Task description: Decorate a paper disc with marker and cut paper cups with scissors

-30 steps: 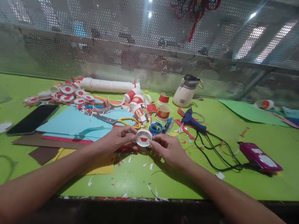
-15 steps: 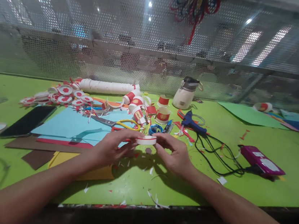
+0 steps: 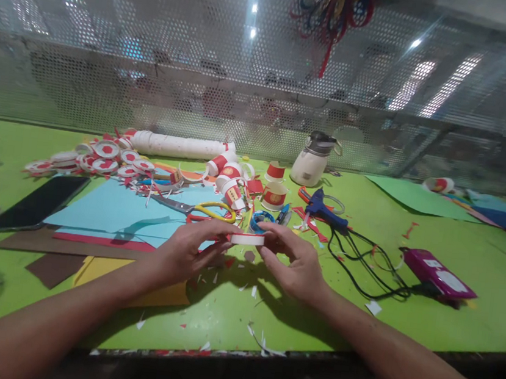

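Between my two hands is a shallow white paper cup base (image 3: 247,239) with a red top edge, held level above the table. My left hand (image 3: 198,241) pinches its left side, and my right hand (image 3: 293,257) pinches its right side. Just behind it lies a blue roll of tape (image 3: 262,220). Yellow-handled scissors (image 3: 195,208) rest on light blue paper sheets (image 3: 107,208) to the left. Cut red and white paper cups (image 3: 274,196) stand and lie farther back. Many similar cup bases with red centres (image 3: 104,159) are heaped at the back left.
A blue glue gun (image 3: 324,207) with a black cable lies right of my hands, near a purple power box (image 3: 440,275). A bottle (image 3: 311,160) stands at the back. A phone (image 3: 41,203), brown and yellow paper lie left. Green card (image 3: 418,197) is far right. Paper scraps litter the front.
The cup base has tilted slightly, so its underside or top shows less and its side more. Both hands keep their hold. The view has shifted a little.
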A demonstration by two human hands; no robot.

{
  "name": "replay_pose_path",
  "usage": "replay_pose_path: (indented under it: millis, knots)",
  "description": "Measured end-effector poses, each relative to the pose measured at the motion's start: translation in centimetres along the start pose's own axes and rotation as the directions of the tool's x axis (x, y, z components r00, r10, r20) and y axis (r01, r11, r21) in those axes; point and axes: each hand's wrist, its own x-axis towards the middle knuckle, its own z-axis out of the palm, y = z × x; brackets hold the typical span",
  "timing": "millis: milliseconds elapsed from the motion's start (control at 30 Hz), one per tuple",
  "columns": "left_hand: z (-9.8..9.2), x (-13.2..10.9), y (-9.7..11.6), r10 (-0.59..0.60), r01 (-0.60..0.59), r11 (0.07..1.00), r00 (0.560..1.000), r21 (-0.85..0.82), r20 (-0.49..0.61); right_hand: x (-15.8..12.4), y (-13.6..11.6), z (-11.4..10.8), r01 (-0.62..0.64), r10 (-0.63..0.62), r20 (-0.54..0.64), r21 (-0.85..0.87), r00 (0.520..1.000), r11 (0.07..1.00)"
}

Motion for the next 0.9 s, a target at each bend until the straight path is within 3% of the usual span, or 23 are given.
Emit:
replay_pose_path:
  millis: [167, 300, 400, 600, 900]
  knots:
    - [0.13, 0.20, 0.03, -0.161, 0.162, 0.984, 0.987, -0.080, 0.024, 0.01, -0.20, 0.09, 0.007, -0.006, 0.014, -0.036, 1.000, 0.999]
    - [0.11, 0.38, 0.28, -0.333, 0.344, 0.914, 0.939, -0.214, 0.083, -0.02, -0.19, 0.15, -0.010, 0.010, 0.005, -0.044, 1.000, 0.999]
    - [0.29, 0.25, 0.23, -0.399, 0.417, 0.853, 0.909, -0.315, 0.125, -0.08, -0.27, 0.13, -0.031, 0.031, 0.004, -0.045, 1.000, 0.999]
    - [0.46, -0.02, 0.27, -0.399, 0.442, 0.784, 0.897, -0.435, 0.192, -0.16, -0.28, 0.19, -0.087, 0.088, 0.034, -0.013, 0.996, 0.996]
    - [0.34, 0.52, 0.50, -0.358, 0.419, 0.811, 0.908, -0.408, 0.220, 0.07, -0.24, 0.27, -0.209, 0.200, 0.088, 0.124, 0.976, 0.970]
